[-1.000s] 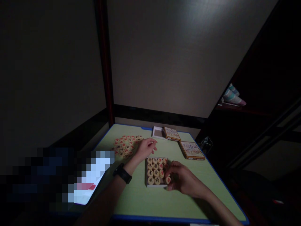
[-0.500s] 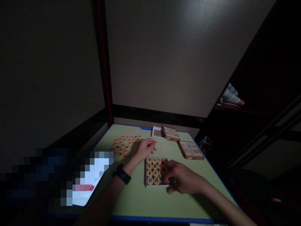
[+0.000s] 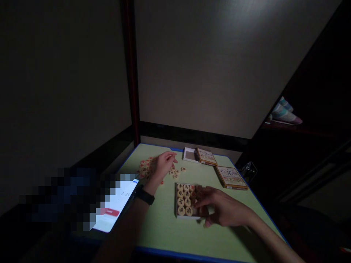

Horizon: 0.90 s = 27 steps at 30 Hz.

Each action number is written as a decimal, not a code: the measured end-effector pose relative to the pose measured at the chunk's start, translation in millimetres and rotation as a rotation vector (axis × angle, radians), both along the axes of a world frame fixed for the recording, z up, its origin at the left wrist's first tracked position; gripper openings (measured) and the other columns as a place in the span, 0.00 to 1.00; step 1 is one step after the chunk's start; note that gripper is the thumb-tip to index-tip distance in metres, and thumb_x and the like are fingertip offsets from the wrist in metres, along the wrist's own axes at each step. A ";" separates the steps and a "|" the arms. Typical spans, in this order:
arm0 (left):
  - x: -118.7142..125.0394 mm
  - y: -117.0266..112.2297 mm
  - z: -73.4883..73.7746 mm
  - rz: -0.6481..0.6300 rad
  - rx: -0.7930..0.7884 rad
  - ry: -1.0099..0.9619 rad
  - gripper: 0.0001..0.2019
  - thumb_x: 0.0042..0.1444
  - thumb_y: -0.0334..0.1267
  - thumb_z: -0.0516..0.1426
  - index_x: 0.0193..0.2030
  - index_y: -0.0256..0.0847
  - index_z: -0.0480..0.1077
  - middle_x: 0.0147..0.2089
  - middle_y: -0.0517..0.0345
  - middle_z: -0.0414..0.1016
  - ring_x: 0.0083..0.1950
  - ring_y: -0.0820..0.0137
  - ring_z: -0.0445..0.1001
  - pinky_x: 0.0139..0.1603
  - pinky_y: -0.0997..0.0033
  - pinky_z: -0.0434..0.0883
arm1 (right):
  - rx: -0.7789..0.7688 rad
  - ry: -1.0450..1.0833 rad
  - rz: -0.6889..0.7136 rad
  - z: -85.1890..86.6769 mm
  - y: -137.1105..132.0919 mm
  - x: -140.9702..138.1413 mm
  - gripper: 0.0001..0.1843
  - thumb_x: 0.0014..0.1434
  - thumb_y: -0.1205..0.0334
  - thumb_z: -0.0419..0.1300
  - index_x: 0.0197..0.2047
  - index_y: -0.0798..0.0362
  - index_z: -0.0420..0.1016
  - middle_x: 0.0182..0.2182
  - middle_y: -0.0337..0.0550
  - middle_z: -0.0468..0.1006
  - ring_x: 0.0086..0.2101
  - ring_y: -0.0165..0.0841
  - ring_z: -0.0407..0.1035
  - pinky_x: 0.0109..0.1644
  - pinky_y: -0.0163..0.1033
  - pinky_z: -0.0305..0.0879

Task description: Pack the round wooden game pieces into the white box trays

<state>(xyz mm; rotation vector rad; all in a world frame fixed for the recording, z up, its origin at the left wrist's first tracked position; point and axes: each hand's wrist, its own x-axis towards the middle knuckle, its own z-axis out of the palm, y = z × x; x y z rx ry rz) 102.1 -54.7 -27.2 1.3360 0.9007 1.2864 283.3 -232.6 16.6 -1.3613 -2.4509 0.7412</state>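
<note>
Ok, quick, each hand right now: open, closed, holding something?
Left hand: loosely curled by the loose pieces; can't tell if holding.
Right hand: bent over the box; grip unclear.

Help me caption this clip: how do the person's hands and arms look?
Both the left hand and right hand are ungloved. A black strap, perhaps a watch, circles the left wrist; nothing shows on the right wrist. The right forearm shows no sleeve; the left is too dark to judge.
</note>
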 end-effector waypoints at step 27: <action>-90.2 31.0 47.6 -0.068 0.324 1.553 0.13 0.52 0.27 0.55 0.40 0.38 0.79 0.43 0.47 0.80 0.46 0.62 0.77 0.45 0.70 0.70 | 0.266 0.484 -0.733 -90.2 85.8 29.0 0.30 0.51 0.34 0.57 0.23 0.54 0.78 0.17 0.43 0.73 0.22 0.34 0.63 0.26 0.38 0.54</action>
